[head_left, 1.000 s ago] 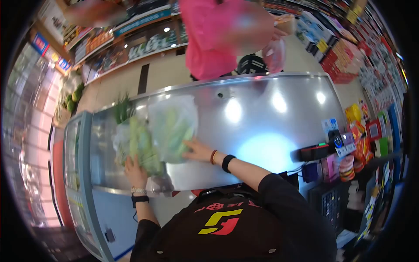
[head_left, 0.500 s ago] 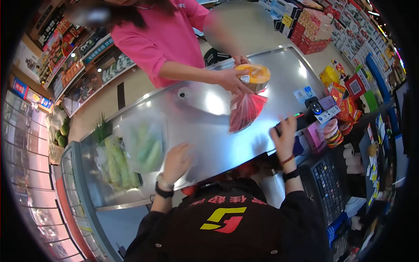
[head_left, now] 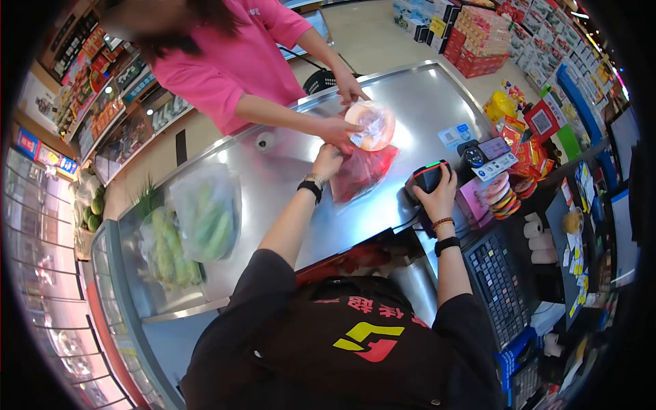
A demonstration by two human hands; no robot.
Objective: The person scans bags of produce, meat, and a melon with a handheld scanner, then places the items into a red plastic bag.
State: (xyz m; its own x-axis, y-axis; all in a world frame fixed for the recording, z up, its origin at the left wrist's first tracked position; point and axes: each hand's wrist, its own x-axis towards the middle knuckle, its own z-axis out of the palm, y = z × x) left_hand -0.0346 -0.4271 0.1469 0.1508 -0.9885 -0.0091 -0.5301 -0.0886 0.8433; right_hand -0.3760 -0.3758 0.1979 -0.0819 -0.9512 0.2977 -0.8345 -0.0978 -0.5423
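Observation:
My left hand [head_left: 326, 162] reaches over the counter, fingers closed at the upper left edge of a red plastic bag [head_left: 362, 176]; its contents are hidden. My right hand [head_left: 438, 194] is wrapped round a black barcode scanner [head_left: 426, 179] with a green light strip. Across the counter, a person in a pink top holds a round, plastic-wrapped item [head_left: 373, 127] with an orange rim and a white label. The person's hand [head_left: 339, 132] and that item are just above the red bag, close to my left fingers.
On the metal counter [head_left: 287, 205], bagged green vegetables [head_left: 212, 219] and a bag of long pale-green vegetables [head_left: 169, 249] lie at the left. A keyboard [head_left: 497, 287], a small payment device [head_left: 473, 156] and snack packets [head_left: 525, 154] stand at the right.
My left hand has moved right and forward to the red bag. My right hand has closed round the scanner. The person has brought the round item slightly left and tilted it, showing its label.

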